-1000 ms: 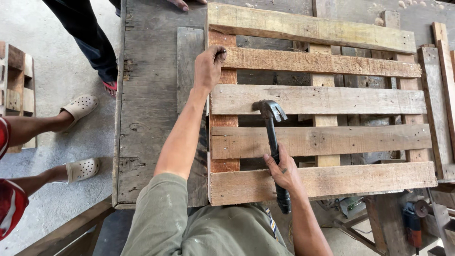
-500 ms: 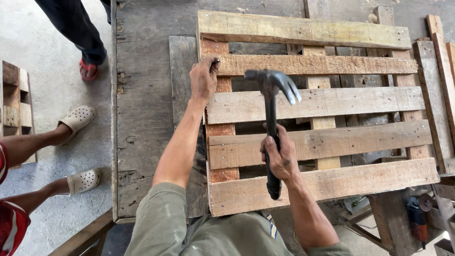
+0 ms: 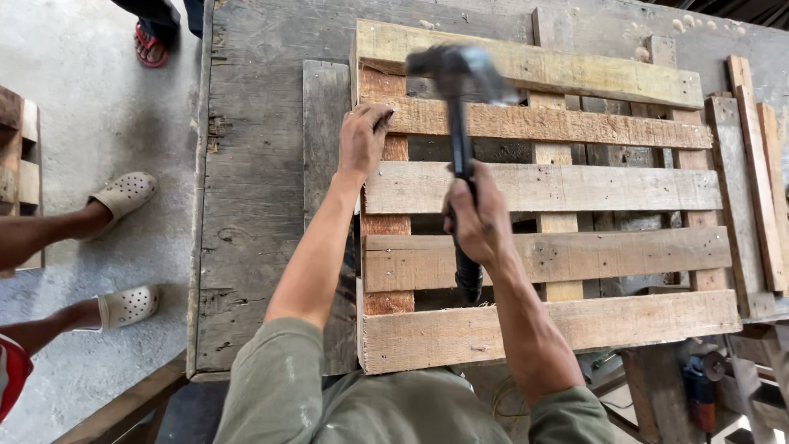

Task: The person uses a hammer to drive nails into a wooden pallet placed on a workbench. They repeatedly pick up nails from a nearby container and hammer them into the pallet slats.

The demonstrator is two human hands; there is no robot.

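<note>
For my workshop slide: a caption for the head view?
Right hand swings a hammer over a wooden pallet while left hand steadies a slat.

The hammer (image 3: pixel 460 156) is dark, with a black handle and a metal head. It stands almost straight up and down in the view. Its head is at 12 o'clock, blurry, over the top boards. The right hand (image 3: pixel 477 222) is wrapped around the handle, and the ribbed end sticks out below at 6 o'clock.

The pallet (image 3: pixel 542 189) is made of five long, worn boards lying side to side. It lies flat on the tabletop (image 3: pixel 255 164). The left hand (image 3: pixel 362 140) rests on the second board, at 9 o'clock from the hammer.
</note>
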